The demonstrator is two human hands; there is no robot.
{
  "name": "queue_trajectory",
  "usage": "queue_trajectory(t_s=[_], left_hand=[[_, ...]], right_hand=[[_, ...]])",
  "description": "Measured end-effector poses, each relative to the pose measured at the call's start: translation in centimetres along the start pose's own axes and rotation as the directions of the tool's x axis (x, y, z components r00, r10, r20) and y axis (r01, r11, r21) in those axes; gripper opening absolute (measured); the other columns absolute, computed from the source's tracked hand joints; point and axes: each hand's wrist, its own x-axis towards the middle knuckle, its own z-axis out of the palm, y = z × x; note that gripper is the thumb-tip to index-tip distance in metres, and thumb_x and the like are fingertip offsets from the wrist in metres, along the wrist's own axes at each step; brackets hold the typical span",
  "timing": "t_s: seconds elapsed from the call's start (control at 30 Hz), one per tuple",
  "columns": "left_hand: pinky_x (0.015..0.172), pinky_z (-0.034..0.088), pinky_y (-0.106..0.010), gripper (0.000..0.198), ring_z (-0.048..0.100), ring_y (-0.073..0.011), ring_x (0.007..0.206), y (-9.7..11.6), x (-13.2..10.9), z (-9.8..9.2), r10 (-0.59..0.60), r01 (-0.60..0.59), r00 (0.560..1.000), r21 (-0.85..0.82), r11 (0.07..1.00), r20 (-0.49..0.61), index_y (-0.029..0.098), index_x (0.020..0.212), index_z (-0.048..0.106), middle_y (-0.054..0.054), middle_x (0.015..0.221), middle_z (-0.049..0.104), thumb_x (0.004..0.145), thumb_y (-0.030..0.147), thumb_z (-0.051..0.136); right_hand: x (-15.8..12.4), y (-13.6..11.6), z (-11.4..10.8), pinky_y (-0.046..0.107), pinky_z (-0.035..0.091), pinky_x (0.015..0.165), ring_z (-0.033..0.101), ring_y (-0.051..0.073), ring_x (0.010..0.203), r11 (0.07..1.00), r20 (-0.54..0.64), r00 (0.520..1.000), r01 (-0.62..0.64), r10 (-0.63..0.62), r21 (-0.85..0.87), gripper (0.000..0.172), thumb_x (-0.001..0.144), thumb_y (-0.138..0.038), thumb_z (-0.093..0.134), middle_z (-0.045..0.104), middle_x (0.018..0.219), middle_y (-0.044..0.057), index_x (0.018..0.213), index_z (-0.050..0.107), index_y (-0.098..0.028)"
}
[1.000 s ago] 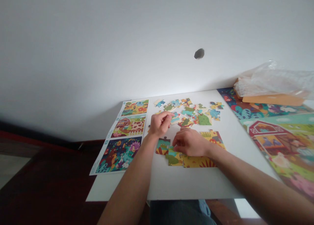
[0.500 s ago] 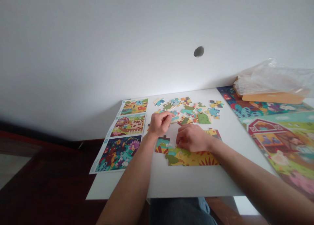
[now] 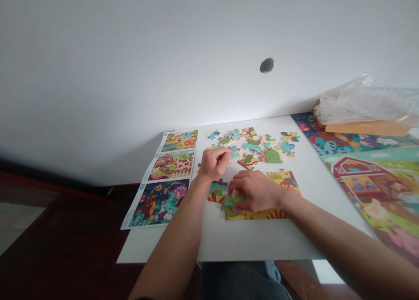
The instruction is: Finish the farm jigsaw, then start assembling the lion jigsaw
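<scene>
My right hand (image 3: 255,190) is over the partly joined jigsaw puzzle (image 3: 258,215), its thumb and forefinger bent down around a green puzzle piece (image 3: 240,197) at the left part. The palm hides much of the middle. At the puzzle's left end is a teal piece with red leaves (image 3: 216,192). My left hand (image 3: 215,162) is closed in a loose curl, just in front of the loose puzzle pieces (image 3: 251,145); whether anything is inside it cannot be seen. A green loose piece (image 3: 273,156) lies behind my right hand.
A sheet with three pictures (image 3: 159,199) lies on the left of the white table (image 3: 262,243). Larger farm-picture posters (image 3: 376,182) cover the right side. On them an orange box lid or tray (image 3: 366,128) sits beneath clear plastic wrap (image 3: 366,101). A wall rises behind.
My right hand has shifted a little left and its thumb and forefinger have come further apart over the joined pieces. My left hand has stayed in place, still curled. The view has shifted slightly.
</scene>
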Motion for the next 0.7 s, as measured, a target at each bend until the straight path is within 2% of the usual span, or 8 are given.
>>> queue_trajectory(t_s=[0.07,0.13,0.17,0.23,0.3,0.37,0.6,0.7], left_hand=[[0.048,0.038,-0.021,0.025,0.052,-0.011,0.046,0.2,0.2,-0.2,-0.043,0.043,0.998,-0.001,0.999,0.044,0.014,0.082,0.073,0.001,0.049,0.057,0.087,0.03,0.055],[0.044,0.037,-0.02,0.023,0.052,-0.0104,0.043,0.5,0.4,-0.7,-0.164,0.171,0.956,-0.007,0.985,0.245,0.014,0.068,0.07,-0.001,0.049,0.06,0.083,0.027,0.056],[0.041,0.036,-0.02,0.023,0.051,-0.0103,0.04,0.7,0.4,-1.0,-0.252,0.275,0.883,0.0,0.962,0.397,0.015,0.063,0.067,-0.002,0.049,0.061,0.08,0.025,0.056],[0.035,0.031,-0.02,0.021,0.051,-0.0114,0.034,1.1,0.5,-1.8,-0.395,0.501,0.618,0.047,0.864,0.68,0.014,0.059,0.065,-0.004,0.051,0.065,0.076,0.023,0.056],[0.032,0.032,-0.019,0.016,0.056,-0.0143,0.035,1.3,0.4,-2.4,-0.44,0.657,0.381,0.097,0.748,0.813,0.014,0.063,0.065,-0.007,0.055,0.068,0.073,0.022,0.057],[0.033,0.037,-0.019,0.013,0.061,-0.0166,0.04,1.4,0.3,-2.8,-0.456,0.72,0.292,0.121,0.684,0.841,0.014,0.065,0.065,-0.009,0.057,0.07,0.072,0.022,0.058],[0.032,0.036,-0.018,0.011,0.056,-0.0138,0.036,0.7,0.2,-2.2,-0.495,0.674,0.422,0.102,0.731,0.759,0.015,0.068,0.064,-0.006,0.055,0.068,0.073,0.022,0.059],[0.03,0.027,-0.018,0.014,0.047,-0.0099,0.03,0.5,0.4,-2.2,-0.482,0.616,0.599,0.017,0.787,0.639,0.015,0.069,0.064,-0.002,0.052,0.064,0.076,0.026,0.057]], right_hand=[[0.0,0.0,0.0,0.027,0.029,0.06,0.057,0.017,0.077,1.0,0.011,1.0,-0.004,0.004,-0.01,0.03,0.072,-0.045,0.077,0.067,0.084,0.001,0.091,0.07,-0.024],[-0.1,0.1,0.0,0.027,0.029,0.061,0.057,0.017,0.079,1.0,0.021,1.0,-0.004,0.004,-0.009,0.027,0.072,-0.045,0.077,0.067,0.086,0.001,0.088,0.07,-0.024],[-0.1,0.2,0.1,0.027,0.029,0.061,0.057,0.017,0.079,1.0,0.024,1.0,-0.002,0.002,-0.007,0.027,0.072,-0.045,0.076,0.067,0.087,0.001,0.087,0.07,-0.024],[-0.1,0.3,0.1,0.028,0.028,0.061,0.057,0.017,0.08,1.0,0.025,1.0,0.003,-0.003,-0.009,0.027,0.072,-0.045,0.076,0.067,0.088,0.001,0.086,0.069,-0.024],[-0.1,0.3,0.2,0.028,0.028,0.06,0.057,0.017,0.08,1.0,0.029,1.0,0.005,-0.005,-0.015,0.027,0.072,-0.046,0.077,0.067,0.087,0.001,0.086,0.069,-0.024],[0.0,0.3,0.2,0.028,0.027,0.06,0.058,0.018,0.081,1.0,0.039,0.999,0.003,-0.002,-0.019,0.027,0.072,-0.046,0.077,0.067,0.087,0.001,0.087,0.069,-0.024],[0.0,0.2,-0.2,0.028,0.027,0.059,0.058,0.017,0.079,1.0,0.036,0.999,-0.008,0.008,-0.013,0.025,0.075,-0.043,0.075,0.067,0.086,0.001,0.091,0.069,-0.024],[-0.2,0.3,-0.2,0.028,0.029,0.06,0.057,0.017,0.078,1.0,0.009,1.0,-0.005,0.006,-0.017,0.015,0.079,-0.034,0.07,0.066,0.085,0.001,0.089,0.07,-0.024]])
